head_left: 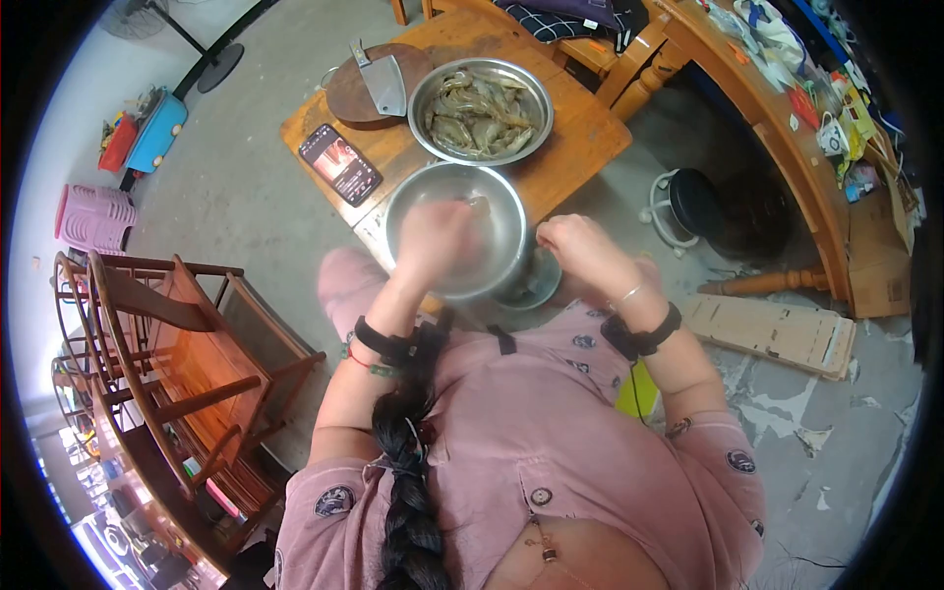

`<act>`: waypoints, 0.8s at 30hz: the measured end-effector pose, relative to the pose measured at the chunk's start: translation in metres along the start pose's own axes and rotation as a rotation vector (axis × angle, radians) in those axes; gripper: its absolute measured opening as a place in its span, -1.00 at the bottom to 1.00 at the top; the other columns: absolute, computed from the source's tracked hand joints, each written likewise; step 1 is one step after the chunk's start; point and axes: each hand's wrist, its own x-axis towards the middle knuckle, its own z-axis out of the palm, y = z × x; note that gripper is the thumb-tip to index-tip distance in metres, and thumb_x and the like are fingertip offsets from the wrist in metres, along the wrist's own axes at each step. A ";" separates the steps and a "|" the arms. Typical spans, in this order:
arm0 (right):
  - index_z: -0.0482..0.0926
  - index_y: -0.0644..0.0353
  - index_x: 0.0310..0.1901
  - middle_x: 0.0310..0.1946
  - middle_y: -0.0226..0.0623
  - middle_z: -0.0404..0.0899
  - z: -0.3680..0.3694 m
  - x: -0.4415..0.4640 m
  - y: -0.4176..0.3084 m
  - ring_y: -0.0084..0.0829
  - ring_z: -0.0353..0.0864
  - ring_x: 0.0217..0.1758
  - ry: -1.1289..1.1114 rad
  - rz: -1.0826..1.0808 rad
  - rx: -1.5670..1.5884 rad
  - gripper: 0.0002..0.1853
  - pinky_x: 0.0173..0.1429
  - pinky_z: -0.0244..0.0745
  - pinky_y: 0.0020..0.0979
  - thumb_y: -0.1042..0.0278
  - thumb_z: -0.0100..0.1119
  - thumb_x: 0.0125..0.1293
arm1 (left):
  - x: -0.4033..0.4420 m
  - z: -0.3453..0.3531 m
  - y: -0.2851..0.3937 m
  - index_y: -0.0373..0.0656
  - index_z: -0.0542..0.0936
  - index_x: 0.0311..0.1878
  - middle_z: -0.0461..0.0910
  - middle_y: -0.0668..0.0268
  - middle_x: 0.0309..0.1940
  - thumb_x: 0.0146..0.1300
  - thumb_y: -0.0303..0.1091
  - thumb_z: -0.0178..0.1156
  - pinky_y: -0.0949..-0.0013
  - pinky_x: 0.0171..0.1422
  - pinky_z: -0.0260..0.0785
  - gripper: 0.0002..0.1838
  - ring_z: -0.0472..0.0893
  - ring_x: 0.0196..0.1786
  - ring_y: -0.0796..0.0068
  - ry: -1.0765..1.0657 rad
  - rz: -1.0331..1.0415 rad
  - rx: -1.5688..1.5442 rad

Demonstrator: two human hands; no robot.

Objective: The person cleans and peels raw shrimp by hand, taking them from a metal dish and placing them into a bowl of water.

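My left hand (pixel 440 236) is over a shiny metal bowl (pixel 509 221) and is smeared by motion, so its fingers do not show clearly. A small greyish piece, perhaps a shrimp (pixel 479 205), shows by its fingertips; I cannot tell whether it is held. To the right of that bowl, my right hand (pixel 580 244) is closed in a pinch; what it holds, if anything, is too small to make out. Below it stands a lower, greenish see-through container (pixel 539 280), partly hidden by the bowl. Raw grey shrimp (pixel 482 113) fill a larger metal basin (pixel 546 118) behind.
On the wooden table (pixel 580 147) are a round chopping board (pixel 339 98) with a cleaver (pixel 383 84) on it, and a lit phone (pixel 340 164). Wooden chairs (pixel 197 344) stand at the left. A black stool (pixel 703 205) and flat cardboard (pixel 772 329) are at the right.
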 end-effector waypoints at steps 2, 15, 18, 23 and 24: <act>0.61 0.31 -0.38 -0.37 -0.01 0.62 0.014 -0.006 0.012 -0.01 0.62 -0.22 0.031 -0.028 0.000 -0.88 -0.11 0.53 -0.10 0.58 0.08 0.05 | 0.001 0.000 -0.004 -0.33 0.62 -0.20 0.57 0.34 -0.58 0.44 -0.38 0.07 0.54 -0.54 0.40 -0.78 0.49 -0.64 0.61 -0.003 0.001 -0.003; 0.61 0.25 -0.10 -0.16 -0.14 0.64 -0.014 0.034 -0.024 -0.13 0.63 -0.14 0.483 -0.310 0.113 -0.75 -0.05 0.55 -0.21 0.42 0.25 0.17 | -0.001 0.010 0.003 -0.32 0.63 -0.25 0.55 0.36 -0.62 0.43 -0.38 0.08 0.53 -0.57 0.40 -0.77 0.48 -0.64 0.64 -0.071 0.030 0.147; 0.59 0.26 -0.08 -0.22 -0.15 0.64 -0.011 0.043 -0.030 -0.15 0.63 -0.17 0.418 -0.405 0.053 -0.73 -0.08 0.56 -0.22 0.43 0.24 0.16 | 0.003 0.010 -0.013 -0.31 0.63 -0.27 0.55 0.37 -0.63 0.43 -0.37 0.09 0.53 -0.58 0.39 -0.77 0.48 -0.64 0.65 -0.083 0.155 0.229; 0.59 0.29 -0.15 -0.36 -0.13 0.62 -0.004 0.046 -0.030 -0.11 0.64 -0.28 0.298 -0.411 0.028 -0.80 -0.21 0.57 -0.19 0.42 0.19 0.20 | 0.001 0.010 -0.016 -0.31 0.63 -0.29 0.54 0.37 -0.65 0.43 -0.37 0.09 0.51 -0.60 0.36 -0.77 0.47 -0.66 0.65 -0.086 0.234 0.212; 0.58 0.29 -0.17 -0.40 -0.12 0.60 -0.002 0.047 -0.030 -0.10 0.64 -0.31 0.288 -0.414 0.004 -0.82 -0.25 0.56 -0.18 0.42 0.17 0.21 | 0.001 0.010 -0.015 -0.31 0.63 -0.29 0.54 0.37 -0.65 0.43 -0.37 0.09 0.51 -0.60 0.36 -0.77 0.47 -0.66 0.65 -0.080 0.235 0.213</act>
